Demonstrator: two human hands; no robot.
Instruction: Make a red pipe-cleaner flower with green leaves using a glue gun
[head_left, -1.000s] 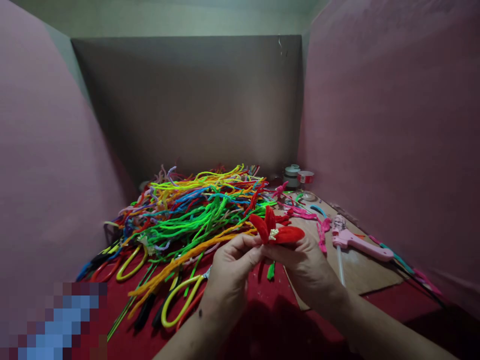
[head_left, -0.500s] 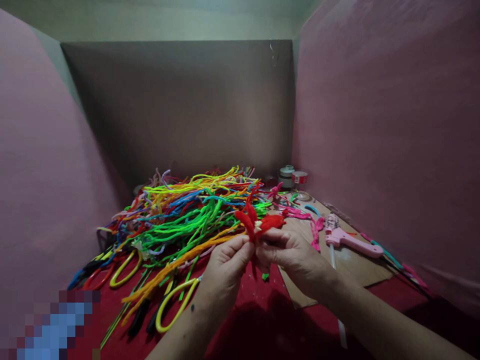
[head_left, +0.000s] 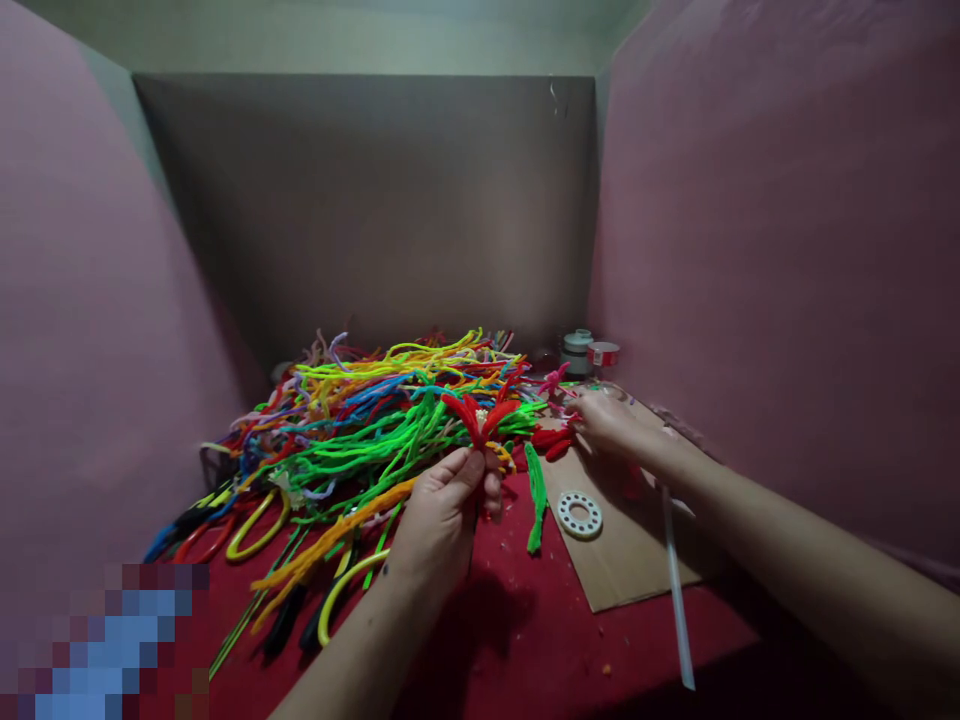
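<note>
My left hand (head_left: 442,515) is closed round the stem of a red pipe-cleaner flower (head_left: 480,416) with a pale centre, held upright above the red table. My right hand (head_left: 609,420) reaches out over the cardboard sheet (head_left: 637,560), its fingers curled down beside loose red petal pieces (head_left: 552,440); whether it grips one is unclear. A short green pipe cleaner (head_left: 535,483) lies just right of my left hand. A big heap of coloured pipe cleaners (head_left: 375,420) fills the table behind.
A white ring-shaped disc (head_left: 579,515) lies on the cardboard. A clear glue stick (head_left: 675,590) runs along its right side. Yellow-handled scissors (head_left: 337,600) sit under the heap's front. Small jars and a tape roll (head_left: 592,352) stand at the back. Pink walls close in on both sides.
My right hand let go of the flower and reached forward to the red pieces on the cardboard. My left hand keeps the flower, now raised further left. The ring disc is uncovered.
</note>
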